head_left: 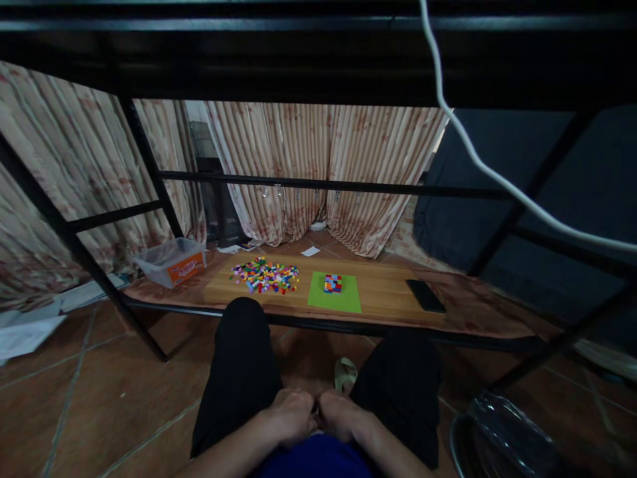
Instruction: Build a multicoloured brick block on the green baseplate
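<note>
My left hand [292, 415] and my right hand [339, 414] are together in my lap, between my knees and close against the blue shirt [318, 458]. Both look closed, with the fingers curled inward. Whatever might be inside them is hidden. Away from the hands, a small block of multicoloured toy bricks [332, 284] sits on a green baseplate [343, 303]. To its left lies a spread pile of loose toy bricks [266, 275] in many colours. Neither hand touches these.
A wooden board [388, 285] on a low bed carries the bricks and a black phone [425, 295]. A clear plastic box [172, 262] with an orange label stands left. Black frame bars [298, 182] and a white cable [472, 149] cross the view. Papers [30, 332] lie at left.
</note>
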Tool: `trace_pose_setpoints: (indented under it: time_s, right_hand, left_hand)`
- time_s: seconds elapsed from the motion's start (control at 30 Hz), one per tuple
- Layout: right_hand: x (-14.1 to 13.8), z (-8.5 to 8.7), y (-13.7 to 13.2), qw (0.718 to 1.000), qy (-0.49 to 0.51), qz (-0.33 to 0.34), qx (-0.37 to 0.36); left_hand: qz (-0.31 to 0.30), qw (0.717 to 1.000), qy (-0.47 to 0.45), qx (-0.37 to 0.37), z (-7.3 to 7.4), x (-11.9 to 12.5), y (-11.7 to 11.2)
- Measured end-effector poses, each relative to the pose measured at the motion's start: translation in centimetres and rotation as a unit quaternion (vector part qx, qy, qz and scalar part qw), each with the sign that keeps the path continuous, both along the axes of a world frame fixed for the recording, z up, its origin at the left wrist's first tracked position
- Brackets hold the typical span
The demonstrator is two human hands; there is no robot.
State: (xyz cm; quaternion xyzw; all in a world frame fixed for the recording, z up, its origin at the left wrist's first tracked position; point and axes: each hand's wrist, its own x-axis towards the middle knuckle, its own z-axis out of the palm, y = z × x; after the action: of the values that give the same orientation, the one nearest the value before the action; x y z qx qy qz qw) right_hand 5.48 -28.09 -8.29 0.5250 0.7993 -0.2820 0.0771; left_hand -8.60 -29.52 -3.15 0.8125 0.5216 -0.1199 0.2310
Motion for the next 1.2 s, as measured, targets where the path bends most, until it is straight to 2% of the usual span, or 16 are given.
trace_pose_setpoints:
  time_s: [0.07,0.17,0.27,0.4,0.5,0.7,0.8,0.97,1.1,1.2]
  right_hand:
    - [1.3,1.4,1.5,0.999,0.020,-0.005,0.025]
    - [3.2,3.4,4.6,0.983,0.097,-0.073,0.136]
    - [4.2,4.0,8.5,0.955,0.147,-0.120,0.226]
    - [4.0,2.4,13.4,0.927,0.195,-0.114,0.298]
    - [3.0,0.7,16.2,0.923,0.197,-0.105,0.314]
    - [1.3,-1.2,18.7,0.933,0.167,-0.089,0.306]
    - [1.3,-1.3,19.0,0.935,0.171,-0.077,0.301]
    - [0.2,0.1,19.2,0.938,0.156,-0.086,0.296]
    - [-3.7,1.8,21.1,0.933,0.166,-0.102,0.303]
    - [-7.5,1.7,24.3,0.917,0.176,-0.147,0.328]
  left_hand:
    - [-0.018,1.000,-0.004,0.009,1.3,-0.1,1.4]
    - [-0.025,0.999,-0.022,0.014,2.8,-0.3,4.7]
    - [0.000,0.998,-0.050,0.045,3.6,-1.0,9.1]
    - [0.071,0.990,-0.060,0.106,3.9,-2.7,15.5]
    - [0.126,0.982,-0.041,0.137,4.1,-4.7,19.9]
    - [0.231,0.952,-0.067,0.191,4.9,-10.2,27.1]
    - [0.256,0.934,-0.093,0.231,4.7,-13.3,29.2]
    - [0.290,0.912,-0.192,0.218,3.5,-16.1,30.3]
    - [0.317,0.891,-0.246,0.214,3.5,-16.5,30.6]
    - [0.348,0.881,-0.234,0.219,4.0,-16.7,30.7]
